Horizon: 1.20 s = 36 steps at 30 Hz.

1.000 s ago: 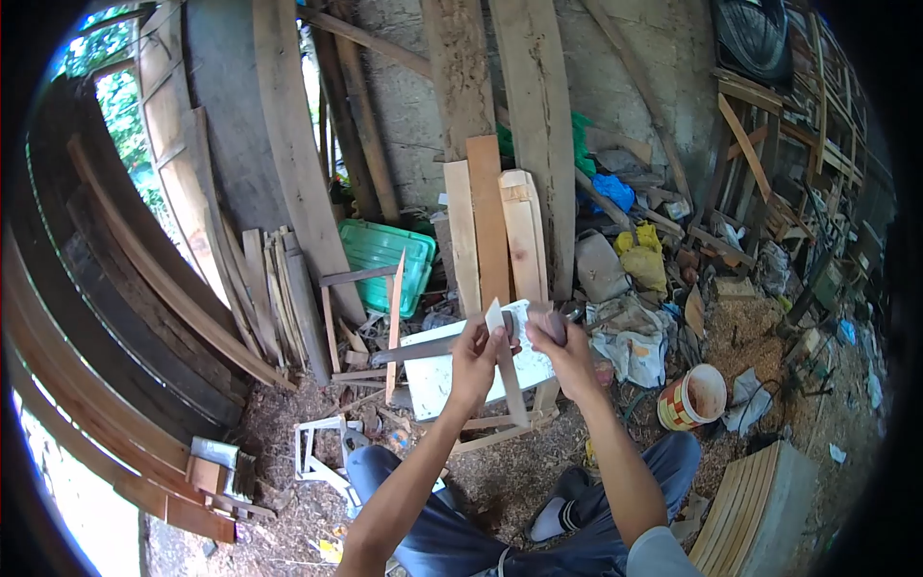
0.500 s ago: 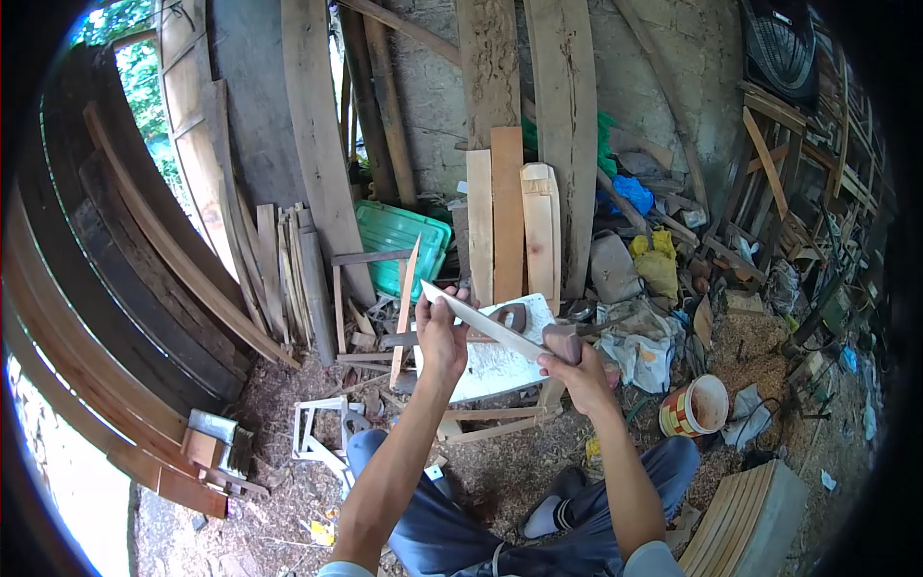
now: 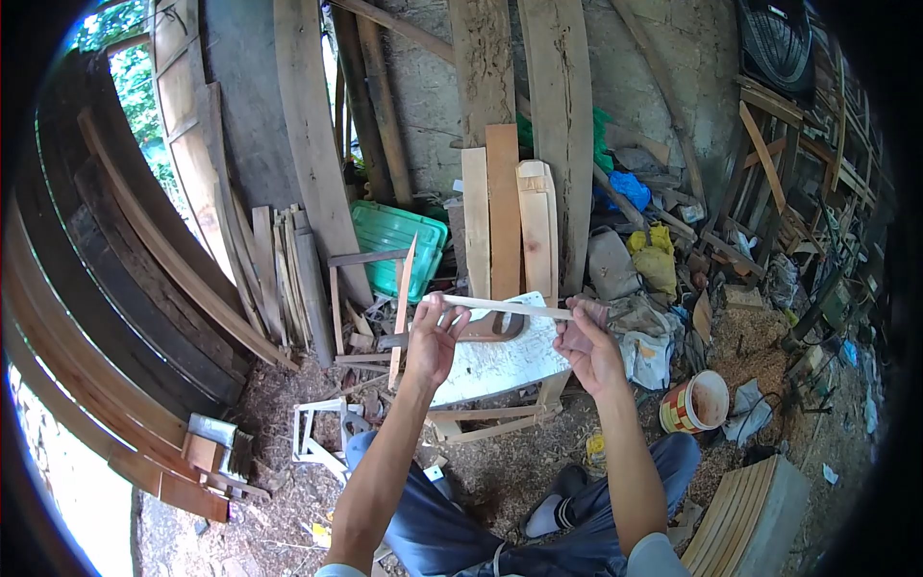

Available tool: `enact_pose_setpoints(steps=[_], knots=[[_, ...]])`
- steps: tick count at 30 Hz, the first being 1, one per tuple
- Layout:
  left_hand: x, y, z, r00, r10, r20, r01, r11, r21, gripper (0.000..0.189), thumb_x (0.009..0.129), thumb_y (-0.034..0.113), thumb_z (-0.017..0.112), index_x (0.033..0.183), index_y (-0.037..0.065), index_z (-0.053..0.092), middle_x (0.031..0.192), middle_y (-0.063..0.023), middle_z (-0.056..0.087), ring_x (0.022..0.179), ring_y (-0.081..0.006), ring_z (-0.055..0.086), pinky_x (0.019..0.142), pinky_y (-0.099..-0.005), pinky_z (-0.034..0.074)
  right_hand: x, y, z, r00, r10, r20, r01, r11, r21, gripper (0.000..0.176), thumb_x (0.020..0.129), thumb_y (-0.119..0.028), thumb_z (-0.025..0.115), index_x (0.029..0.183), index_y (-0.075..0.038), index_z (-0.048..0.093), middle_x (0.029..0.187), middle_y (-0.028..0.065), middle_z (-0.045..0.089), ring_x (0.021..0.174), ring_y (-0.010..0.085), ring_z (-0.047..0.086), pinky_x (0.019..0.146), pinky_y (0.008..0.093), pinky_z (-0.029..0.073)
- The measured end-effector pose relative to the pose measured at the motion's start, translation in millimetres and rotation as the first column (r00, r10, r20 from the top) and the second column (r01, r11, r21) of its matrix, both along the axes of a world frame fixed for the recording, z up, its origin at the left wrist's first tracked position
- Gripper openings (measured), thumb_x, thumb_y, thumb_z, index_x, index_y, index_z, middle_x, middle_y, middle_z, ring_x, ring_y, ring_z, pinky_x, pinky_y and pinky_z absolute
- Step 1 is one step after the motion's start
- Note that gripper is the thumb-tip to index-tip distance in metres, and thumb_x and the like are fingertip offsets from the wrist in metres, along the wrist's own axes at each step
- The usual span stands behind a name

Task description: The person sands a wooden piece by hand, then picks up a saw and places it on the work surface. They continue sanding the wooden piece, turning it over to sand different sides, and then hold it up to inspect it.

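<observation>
A pale, thin strip (image 3: 500,306), which looks like wood, stretches almost level between my hands above a white-topped stool. The fingertips and thumb of my left hand (image 3: 433,346) pinch its left end. At the other end, my right hand (image 3: 591,351) closes around the strip and a brown piece (image 3: 590,311); I cannot make out what kind of piece that is or whether it is joined to the strip. Below the strip, a brown wooden tool with a loop handle (image 3: 502,327) lies on the white stool top (image 3: 481,370), partly hidden.
Boards (image 3: 505,212) lean on the wall behind the stool, near a green plastic crate (image 3: 394,245). A paint bucket (image 3: 694,402) stands to the right. Stacked slats (image 3: 735,514) lie by my right knee, and a small white frame (image 3: 322,438) by my left. Shavings cover the floor.
The strip has turned from a slant, left end higher, to nearly level, and now shows its narrow edge. My right hand has risen; my left hand has shifted slightly left, its fingers more extended.
</observation>
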State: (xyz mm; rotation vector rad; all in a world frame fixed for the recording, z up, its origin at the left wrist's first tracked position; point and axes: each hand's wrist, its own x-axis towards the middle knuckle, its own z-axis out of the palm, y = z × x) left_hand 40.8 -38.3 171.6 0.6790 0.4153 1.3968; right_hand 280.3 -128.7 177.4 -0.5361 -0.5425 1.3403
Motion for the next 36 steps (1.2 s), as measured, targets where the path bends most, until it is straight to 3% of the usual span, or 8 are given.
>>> enact_pose_setpoints(steps=[3,5,9,15,24,29,33,36], knots=[[0.8,0.8,-0.5,0.999,-0.033,0.006,0.033,0.999,0.037,0.021,0.098,0.026,0.062,0.111,0.009,0.058,0.1,-0.0034,0.064,0.093,-0.0182,0.065,0.089,-0.0365,0.056,5.3,1.5,6.1,0.999,-0.047,-0.025,0.048,0.997,0.055,0.024,0.094,-0.019,0.069,0.113,-0.006,0.06,0.096,0.0052,0.063,0.083,0.0159,0.062,0.071,0.0321,0.054],[2.9,-2.5,3.4,0.995,-0.023,-0.101,0.031,0.997,0.075,0.021,0.098,0.023,0.063,0.111,0.007,0.059,0.094,-0.0065,0.067,0.083,-0.0193,0.068,0.08,-0.0342,0.059,8.8,1.4,10.0,0.998,-0.047,-0.046,0.051,0.996,0.076,0.023,0.094,-0.019,0.068,0.113,-0.007,0.06,0.095,0.005,0.063,0.082,0.0156,0.062,0.071,0.0319,0.054],[6.3,-6.3,6.8,0.97,0.049,-0.24,-0.008,0.986,0.167,0.025,0.099,0.02,0.062,0.117,0.005,0.058,0.096,-0.0109,0.069,0.084,-0.0213,0.07,0.077,-0.0329,0.059,14.8,1.4,15.8,0.994,-0.088,-0.072,0.095,0.99,0.103,0.024,0.095,-0.02,0.067,0.114,-0.006,0.059,0.095,0.0048,0.062,0.082,0.015,0.062,0.07,0.0322,0.055],[4.1,-9.0,9.0,0.944,0.03,-0.328,0.062,0.962,0.266,0.03,0.1,0.015,0.058,0.127,0.002,0.055,0.11,-0.0148,0.067,0.094,-0.0232,0.07,0.086,-0.0364,0.059,22.6,0.7,11.9,0.989,-0.084,-0.123,0.1,0.986,0.132,0.027,0.095,-0.016,0.066,0.119,-0.006,0.057,0.098,0.005,0.062,0.084,0.0163,0.063,0.071,0.0328,0.055],[8.6,-7.0,6.0,0.988,0.022,-0.155,0.015,0.973,0.231,0.026,0.096,0.002,0.06,0.12,0.011,0.058,0.122,-0.0122,0.065,0.112,-0.0178,0.063,0.1,-0.037,0.053,22.1,-2.5,5.6,0.99,-0.135,-0.039,0.138,0.987,0.082,0.044,0.087,-0.002,0.068,0.128,-0.007,0.054,0.113,0.0072,0.061,0.104,0.0204,0.061,0.087,0.037,0.054],[15.9,-12.0,10.7,0.98,0.13,-0.153,-0.098,0.975,0.197,0.062,0.09,-0.006,0.064,0.14,0.014,0.033,0.122,-0.0136,0.065,0.11,-0.0194,0.063,0.095,-0.0363,0.055,21.6,1.7,-0.3,0.989,-0.149,-0.015,0.15,0.984,0.101,0.048,0.087,-0.001,0.067,0.133,-0.008,0.053,0.118,0.0061,0.061,0.109,0.0187,0.06,0.09,0.0372,0.052],[29.6,-14.4,1.8,0.959,0.135,-0.248,-0.089,0.978,0.188,0.073,0.085,-0.005,0.072,0.141,0.014,0.029,0.121,-0.0167,0.063,0.103,-0.0211,0.065,0.088,-0.0349,0.058,14.5,4.8,-5.8,0.989,-0.15,0.005,0.148,0.982,0.115,0.05,0.087,0.0,0.067,0.134,-0.008,0.052,0.119,0.0063,0.061,0.109,0.0186,0.06,0.09,0.0377,0.052],[48.6,-26.3,0.0,0.977,0.156,-0.144,-0.14,0.984,0.111,0.084,0.082,-0.003,0.076,0.143,0.008,0.019,0.117,-0.02,0.061,0.101,-0.0244,0.065,0.09,-0.0384,0.057,1.5,5.4,-8.9,0.989,-0.146,0.033,0.14,0.98,0.142,0.051,0.086,0.001,0.066,0.135,-0.007,0.051,0.117,0.006,0.06,0.108,0.0183,0.06,0.092,0.0381,0.051]])
